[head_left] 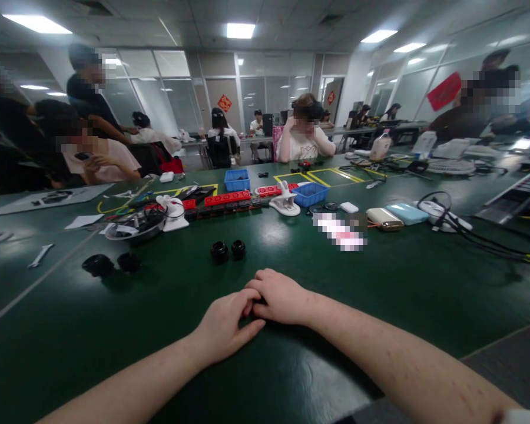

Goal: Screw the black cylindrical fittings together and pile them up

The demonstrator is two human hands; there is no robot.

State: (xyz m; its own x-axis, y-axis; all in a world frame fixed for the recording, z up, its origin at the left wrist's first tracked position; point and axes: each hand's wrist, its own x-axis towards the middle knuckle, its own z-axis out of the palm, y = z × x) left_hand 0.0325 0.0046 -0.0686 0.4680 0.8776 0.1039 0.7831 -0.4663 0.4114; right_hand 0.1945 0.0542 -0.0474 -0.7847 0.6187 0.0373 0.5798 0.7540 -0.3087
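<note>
Head view: we rest left hand (223,327) against right hand (285,297) on bench (380,288); left fingers loose, right fingers curled, grip we cannot tell. Two round black parts (219,252) sit just far of hands.

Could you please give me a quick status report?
Bare left hand touching bare right hand, nothing visibly held. Two glossy black round parts ahead, untouched. Nothing visible between.
</note>
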